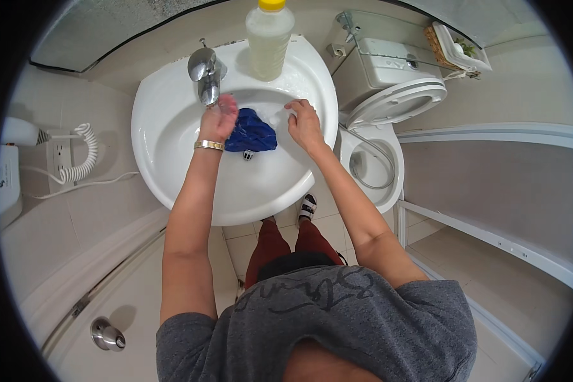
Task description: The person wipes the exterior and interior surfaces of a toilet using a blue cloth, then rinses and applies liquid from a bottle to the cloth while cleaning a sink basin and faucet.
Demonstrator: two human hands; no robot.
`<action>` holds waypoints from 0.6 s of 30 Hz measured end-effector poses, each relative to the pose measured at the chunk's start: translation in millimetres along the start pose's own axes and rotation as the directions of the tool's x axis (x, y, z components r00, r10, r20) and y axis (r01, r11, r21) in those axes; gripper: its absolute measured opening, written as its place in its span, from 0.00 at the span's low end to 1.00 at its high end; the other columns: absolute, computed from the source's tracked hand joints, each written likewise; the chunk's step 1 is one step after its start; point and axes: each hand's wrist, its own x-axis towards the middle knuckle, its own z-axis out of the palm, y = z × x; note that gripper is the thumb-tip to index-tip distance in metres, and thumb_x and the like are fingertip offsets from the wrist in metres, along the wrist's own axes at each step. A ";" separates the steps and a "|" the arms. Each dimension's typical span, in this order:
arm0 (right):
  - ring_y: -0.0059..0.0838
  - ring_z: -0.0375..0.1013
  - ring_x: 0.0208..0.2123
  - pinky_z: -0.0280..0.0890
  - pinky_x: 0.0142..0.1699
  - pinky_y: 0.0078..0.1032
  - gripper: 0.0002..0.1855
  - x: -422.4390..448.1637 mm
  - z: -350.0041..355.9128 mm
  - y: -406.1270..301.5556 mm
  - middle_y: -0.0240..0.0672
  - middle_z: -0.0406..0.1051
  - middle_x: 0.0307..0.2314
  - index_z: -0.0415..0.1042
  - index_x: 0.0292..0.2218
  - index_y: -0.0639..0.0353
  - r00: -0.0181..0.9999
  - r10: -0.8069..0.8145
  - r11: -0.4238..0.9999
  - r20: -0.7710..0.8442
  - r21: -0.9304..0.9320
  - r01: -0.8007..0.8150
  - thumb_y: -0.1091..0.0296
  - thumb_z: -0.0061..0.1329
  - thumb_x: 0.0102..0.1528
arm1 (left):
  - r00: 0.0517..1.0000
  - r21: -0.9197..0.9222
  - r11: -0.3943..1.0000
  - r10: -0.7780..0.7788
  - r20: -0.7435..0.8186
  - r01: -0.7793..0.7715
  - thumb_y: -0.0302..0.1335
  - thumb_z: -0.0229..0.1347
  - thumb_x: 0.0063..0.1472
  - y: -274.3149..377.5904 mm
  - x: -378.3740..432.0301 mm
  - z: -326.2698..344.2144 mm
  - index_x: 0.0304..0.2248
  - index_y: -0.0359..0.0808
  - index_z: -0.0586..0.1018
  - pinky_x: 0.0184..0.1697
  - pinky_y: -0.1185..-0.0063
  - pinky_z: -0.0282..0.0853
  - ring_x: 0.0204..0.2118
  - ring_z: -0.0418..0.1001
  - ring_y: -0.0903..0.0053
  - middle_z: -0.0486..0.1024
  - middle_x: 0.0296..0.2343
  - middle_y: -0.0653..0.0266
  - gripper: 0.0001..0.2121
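My left hand (221, 118) is just under the spout of the chrome faucet (209, 79), palm turned up and fingers apart. Nothing solid shows in it. A wet, bunched blue cloth (252, 132) lies in the basin of the white sink (181, 191), just right of that hand and behind the metal drain fitting (248, 155). Over the basin's right side hangs my right hand (304, 122), fingers loosely curled and holding nothing. Some whitish foam or water shows between it and the cloth. A bracelet-like watch (209, 144) circles my left wrist.
A clear bottle with a yellow cap (267, 45) and cloudy liquid stands on the sink's back ledge. The toilet (372, 167), lid raised, is to the right, beneath a glass shelf (387, 40) bearing a basket (441, 45). A wall-mounted hair dryer (21, 132) with coiled cord hangs left.
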 end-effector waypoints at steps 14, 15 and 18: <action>0.47 0.69 0.31 0.64 0.40 0.34 0.16 29.9 66.4 -39.3 0.47 0.69 0.29 0.67 0.37 0.69 0.991 0.035 0.959 0.126 0.276 -0.068 0.80 0.40 0.43 | 0.886 0.904 -0.355 0.302 0.352 -0.238 0.34 0.54 0.51 -36.1 -9.1 -74.4 0.27 0.30 0.74 0.30 0.72 0.65 0.24 0.72 0.61 0.73 0.20 0.51 0.12; 0.50 0.66 0.36 0.62 0.42 0.35 0.15 23.0 48.9 -33.2 0.48 0.66 0.31 0.69 0.34 0.66 0.990 -0.138 0.984 -0.031 0.112 0.141 0.81 0.40 0.42 | 0.884 0.912 -0.341 0.319 0.342 -0.230 0.34 0.54 0.51 -29.5 -15.8 -66.9 0.27 0.30 0.74 0.30 0.72 0.65 0.24 0.72 0.61 0.73 0.20 0.51 0.12; 0.52 0.53 0.51 0.51 0.51 0.45 0.27 40.2 -23.0 24.5 0.47 0.57 0.47 0.58 0.47 0.67 0.977 -0.203 0.788 -0.059 -0.603 0.127 0.66 0.46 0.47 | 0.858 0.950 -0.128 0.410 0.311 -0.283 0.36 0.52 0.55 -20.1 -42.1 -23.3 0.20 0.30 0.70 0.22 0.80 0.57 0.16 0.61 0.78 0.67 0.13 0.63 0.16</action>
